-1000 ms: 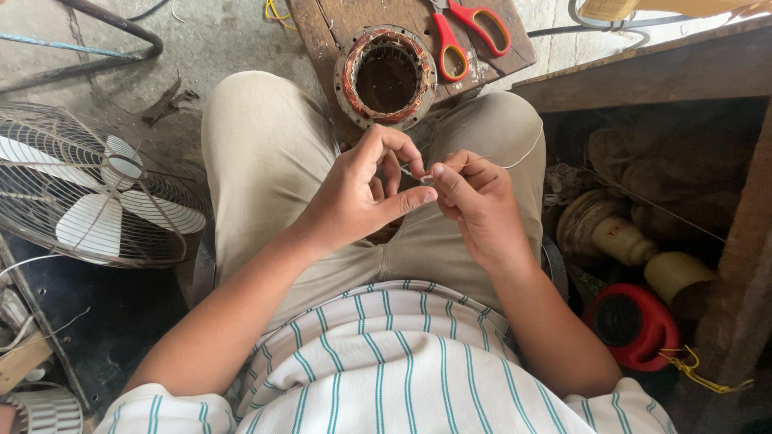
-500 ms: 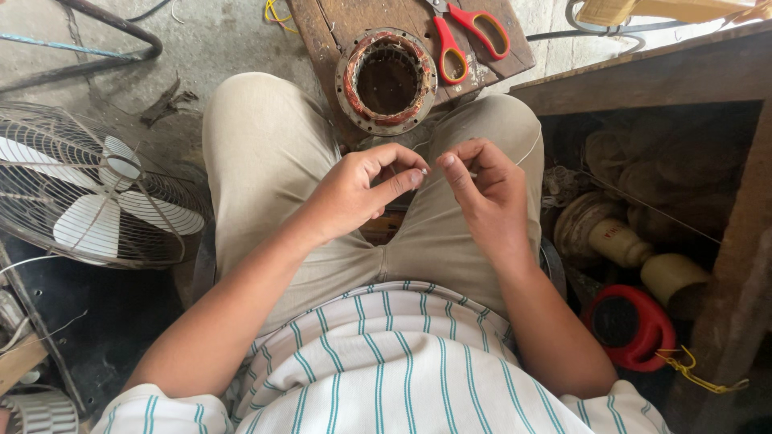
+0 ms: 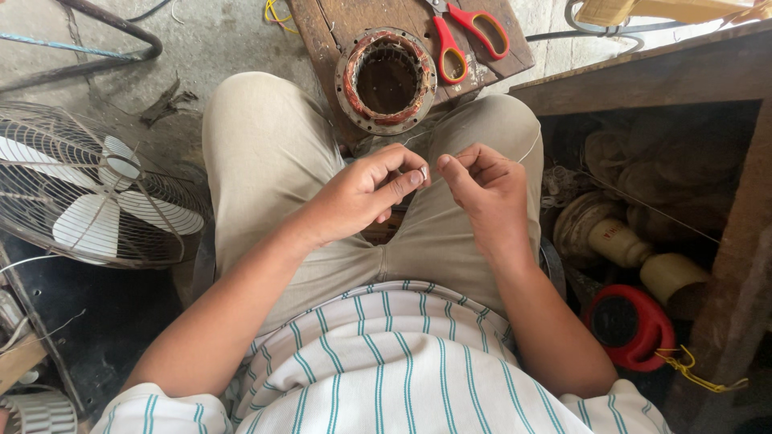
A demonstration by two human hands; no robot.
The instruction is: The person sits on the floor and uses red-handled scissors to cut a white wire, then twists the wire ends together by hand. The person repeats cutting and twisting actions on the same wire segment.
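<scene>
Rough grey concrete floor (image 3: 201, 48) filled the top of the view, with a worn brown wooden board (image 3: 322, 24) lying on it ahead of the seated person's knees. On that board stood a round metal motor stator with copper-coloured windings (image 3: 388, 80), opening upward, and just to its right lay red-handled scissors (image 3: 466, 36), one handle loop close to the stator's rim.

Left hand (image 3: 362, 193) was held over the lap, above the beige trousers (image 3: 265, 161); thumb and forefinger were pressed together at the tips, pinching something small and pale. Its identity could not be made out. Right hand (image 3: 482, 189) sat just beside it, fingers curled in, thumb and forefinger closed on a thin pale wire (image 3: 532, 149) that ran in a slack curve over the right thigh. The two sets of fingertips were near each other but not touching. Whether the wire reached the left hand's pinch could not be told.

A round wire-caged fan with white blades (image 3: 96, 193) lay on the floor at the person's left. At the right, under a dark wooden bench (image 3: 643, 72), sat dusty cream-coloured spools (image 3: 619, 237) and a red round plastic reel (image 3: 631, 325), with a twisted yellow wire (image 3: 691, 370) trailing beside the reel. The person wore a white shirt with teal stripes (image 3: 386, 370).
</scene>
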